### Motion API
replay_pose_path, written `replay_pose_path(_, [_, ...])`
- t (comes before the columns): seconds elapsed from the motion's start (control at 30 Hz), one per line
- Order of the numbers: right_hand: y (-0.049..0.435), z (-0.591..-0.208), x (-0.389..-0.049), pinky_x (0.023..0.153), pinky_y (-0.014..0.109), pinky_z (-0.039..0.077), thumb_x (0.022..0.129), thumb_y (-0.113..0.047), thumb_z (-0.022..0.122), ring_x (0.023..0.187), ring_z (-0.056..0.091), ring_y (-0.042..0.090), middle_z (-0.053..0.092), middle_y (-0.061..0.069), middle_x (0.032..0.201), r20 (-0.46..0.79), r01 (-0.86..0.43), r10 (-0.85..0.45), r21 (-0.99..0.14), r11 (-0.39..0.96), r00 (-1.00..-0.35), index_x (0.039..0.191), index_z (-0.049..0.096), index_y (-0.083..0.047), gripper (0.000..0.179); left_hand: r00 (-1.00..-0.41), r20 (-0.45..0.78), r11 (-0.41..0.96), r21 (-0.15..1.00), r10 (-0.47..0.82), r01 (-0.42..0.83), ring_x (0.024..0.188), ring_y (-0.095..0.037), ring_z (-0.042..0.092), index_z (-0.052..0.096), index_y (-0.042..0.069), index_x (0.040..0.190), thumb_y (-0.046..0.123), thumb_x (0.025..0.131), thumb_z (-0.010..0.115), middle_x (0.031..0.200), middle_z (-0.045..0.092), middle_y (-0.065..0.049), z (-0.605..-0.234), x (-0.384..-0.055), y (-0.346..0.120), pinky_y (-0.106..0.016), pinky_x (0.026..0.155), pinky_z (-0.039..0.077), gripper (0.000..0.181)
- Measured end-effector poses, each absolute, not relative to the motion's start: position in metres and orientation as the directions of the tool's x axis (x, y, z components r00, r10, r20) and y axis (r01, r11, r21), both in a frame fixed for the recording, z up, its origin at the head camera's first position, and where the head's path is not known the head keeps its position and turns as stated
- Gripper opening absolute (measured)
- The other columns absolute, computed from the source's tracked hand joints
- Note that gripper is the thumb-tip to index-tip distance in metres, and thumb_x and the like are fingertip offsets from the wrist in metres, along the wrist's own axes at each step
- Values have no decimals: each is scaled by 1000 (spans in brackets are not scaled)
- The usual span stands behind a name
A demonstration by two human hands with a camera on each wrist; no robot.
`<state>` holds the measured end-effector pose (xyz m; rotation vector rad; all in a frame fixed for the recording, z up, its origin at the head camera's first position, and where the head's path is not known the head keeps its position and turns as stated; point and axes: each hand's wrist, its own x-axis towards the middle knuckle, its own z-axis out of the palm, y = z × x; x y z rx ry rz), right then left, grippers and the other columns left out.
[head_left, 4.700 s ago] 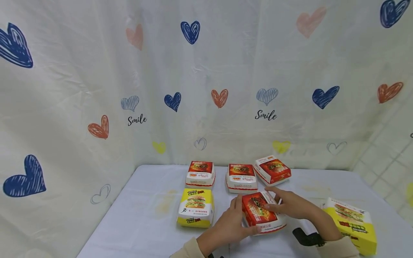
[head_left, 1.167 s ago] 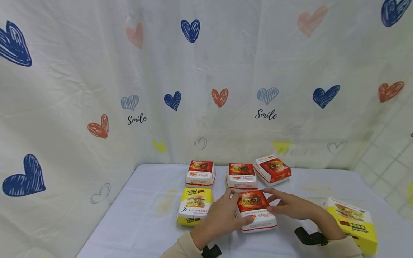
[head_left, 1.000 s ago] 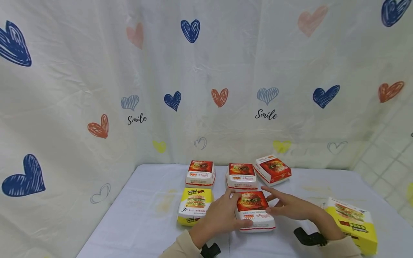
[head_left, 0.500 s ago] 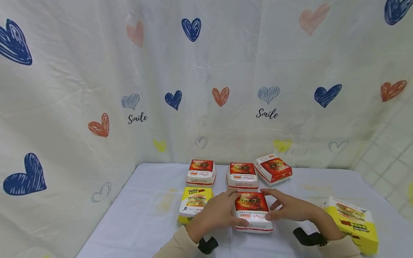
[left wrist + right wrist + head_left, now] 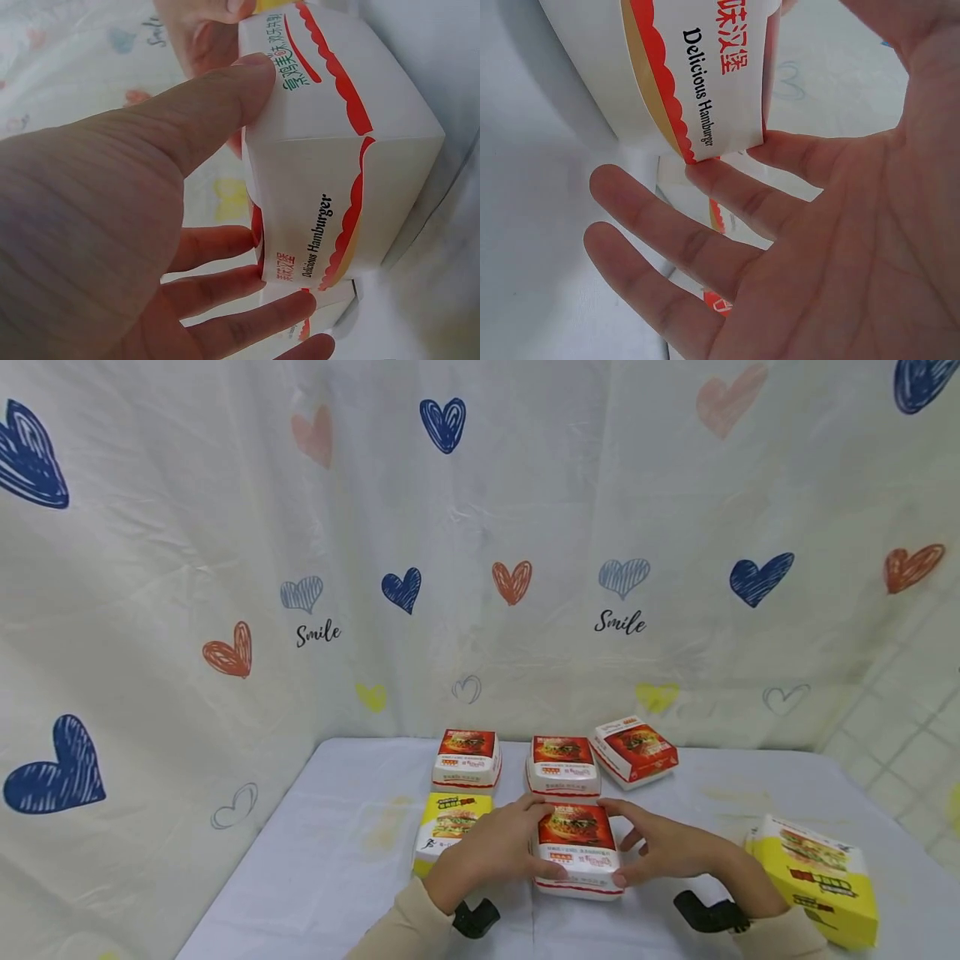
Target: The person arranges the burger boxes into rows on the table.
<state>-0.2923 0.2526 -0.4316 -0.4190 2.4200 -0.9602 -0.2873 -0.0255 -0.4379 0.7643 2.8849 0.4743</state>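
Note:
Between both hands, a red and white hamburger box (image 5: 577,852) sits lid up on the white-covered table, squared to the front. My left hand (image 5: 491,852) grips its left side, thumb on the near side and fingertips at the far side. At the right side, my right hand (image 5: 671,847) holds it with the thumb at the near corner and the index finger at the far corner. "Delicious Hamburger" shows on the box wall (image 5: 322,187) in the left wrist view. In the right wrist view two fingertips touch the box (image 5: 697,82), while the other two fingers extend past it.
Behind stand a left red and white box (image 5: 466,760), a middle one (image 5: 562,767) and an angled one (image 5: 636,750). A yellow burger box (image 5: 450,814) is partly covered by my left hand. Another yellow box (image 5: 821,881) lies by my right forearm. A heart-print curtain (image 5: 480,527) hangs behind.
Since the earliest frame, the held hamburger box has turned from slanted to square. Over the last second it has slid slightly left with both hands, in front of the middle back box.

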Motion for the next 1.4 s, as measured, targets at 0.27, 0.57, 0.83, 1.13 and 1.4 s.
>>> replay_pose_path(0.27, [249, -434, -294, 86, 50, 57, 80, -36, 87, 113, 59, 29, 41, 22, 154, -324, -101, -445, -704, 703, -835, 161, 22, -12, 107, -865, -44, 825, 329, 500, 460, 132, -16, 55, 48, 29, 152, 67, 76, 79, 162, 39, 9, -435, -288, -28, -39, 106, 51, 91])
replay_pose_path(0.57, [248, -439, -295, 84, 49, 57, 81, -39, 87, 110, 58, 28, 47, 21, 146, -315, -111, -454, -710, 696, -833, 161, 22, -12, 107, -864, -58, 825, 336, 500, 455, 130, -15, 55, 49, 28, 151, 65, 75, 81, 160, 42, 7, -432, -289, -31, -40, 105, 52, 90])
replay_pose_path(0.83, [245, -442, -296, 85, 47, 57, 80, -40, 87, 111, 58, 27, 43, 21, 151, -299, -127, -468, -718, 685, -831, 162, 21, -12, 108, -858, -46, 819, 329, 512, 471, 128, -14, 56, 50, 26, 151, 64, 76, 81, 158, 45, 6, -434, -291, -35, -38, 105, 51, 90])
replay_pose_path(1.13, [244, -442, -295, 85, 48, 56, 80, -38, 87, 110, 59, 26, 43, 21, 151, -293, -128, -462, -717, 685, -837, 162, 21, -11, 109, -854, -43, 816, 325, 518, 478, 129, -14, 55, 50, 26, 151, 64, 76, 81, 157, 45, 5, -432, -291, -35, -39, 106, 51, 89])
replay_pose_path(1.4, [244, -441, -293, 85, 47, 57, 80, -38, 88, 110, 58, 26, 42, 20, 152, -289, -135, -461, -711, 690, -839, 162, 21, -11, 109, -853, -46, 818, 314, 520, 482, 126, -13, 56, 50, 27, 150, 66, 75, 80, 156, 46, 6, -433, -292, -35, -38, 105, 52, 90])
